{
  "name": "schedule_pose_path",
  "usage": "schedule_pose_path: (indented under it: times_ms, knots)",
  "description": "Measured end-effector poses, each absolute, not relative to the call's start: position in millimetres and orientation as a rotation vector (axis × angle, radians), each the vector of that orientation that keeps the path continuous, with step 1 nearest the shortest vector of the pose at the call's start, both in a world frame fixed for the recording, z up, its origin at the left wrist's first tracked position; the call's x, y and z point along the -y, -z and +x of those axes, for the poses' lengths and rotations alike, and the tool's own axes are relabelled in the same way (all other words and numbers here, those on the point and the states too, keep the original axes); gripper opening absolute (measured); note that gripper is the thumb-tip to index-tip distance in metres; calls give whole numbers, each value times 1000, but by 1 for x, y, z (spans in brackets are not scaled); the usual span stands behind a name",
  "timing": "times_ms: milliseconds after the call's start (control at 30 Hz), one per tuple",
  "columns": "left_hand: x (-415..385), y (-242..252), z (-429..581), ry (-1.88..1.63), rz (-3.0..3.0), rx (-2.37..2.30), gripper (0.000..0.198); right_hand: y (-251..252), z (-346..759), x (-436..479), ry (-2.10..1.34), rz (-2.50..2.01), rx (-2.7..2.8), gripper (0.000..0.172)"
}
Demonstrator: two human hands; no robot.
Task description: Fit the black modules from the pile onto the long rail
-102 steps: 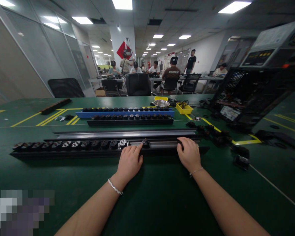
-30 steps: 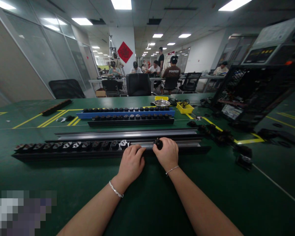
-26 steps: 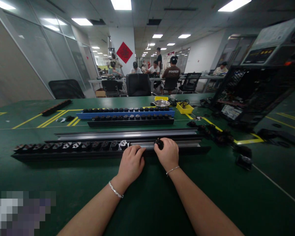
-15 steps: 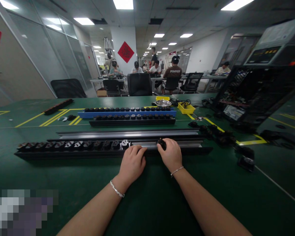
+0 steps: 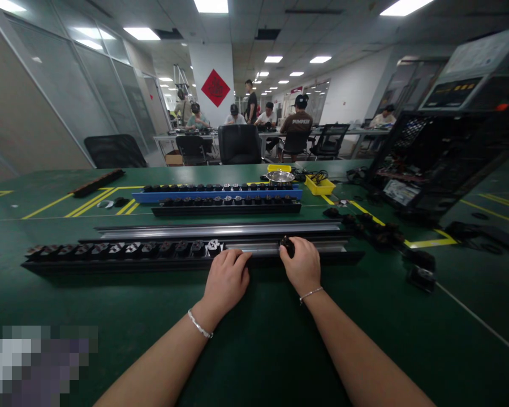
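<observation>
From where I stand, the near black rail (image 5: 131, 267) carries a row of black modules (image 5: 116, 249) along its left part, and its right part shows bare silver channel. At that bare stretch, the right hand (image 5: 302, 264) pinches a single dark module (image 5: 289, 246) between thumb and curled fingers; I can't tell whether it sits in the rail's channel or just above it. The left hand (image 5: 227, 278) lies over the rail's front edge, just right of the row, fingers bent and close together; whether they grip the edge, I can't tell.

My worry is that the pinch is one-sided: should the module tilt, it could jam against the rail's lips or pop loose onto the green table (image 5: 271, 345) under the rail. A hard slide leftward might nip the left fingertips against it. If the left hand bears mostly on the front edge, the rail might roll or skid. Shoved away, it would likely knock the silver-channelled rail (image 5: 220, 231) close behind it.
</observation>
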State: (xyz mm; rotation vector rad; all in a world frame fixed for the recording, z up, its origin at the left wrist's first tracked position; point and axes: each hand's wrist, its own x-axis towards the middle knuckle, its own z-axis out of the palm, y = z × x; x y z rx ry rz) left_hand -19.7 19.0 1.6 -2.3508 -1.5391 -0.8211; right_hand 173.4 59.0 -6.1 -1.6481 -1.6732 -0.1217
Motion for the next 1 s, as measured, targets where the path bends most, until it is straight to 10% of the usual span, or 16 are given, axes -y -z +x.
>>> schedule_pose_path:
  times_ms: [1000]
  knots:
    - [-20, -1, -21, 825, -2362, 1530, 35, 7, 191, -63, 244, -1728, 1573, 26]
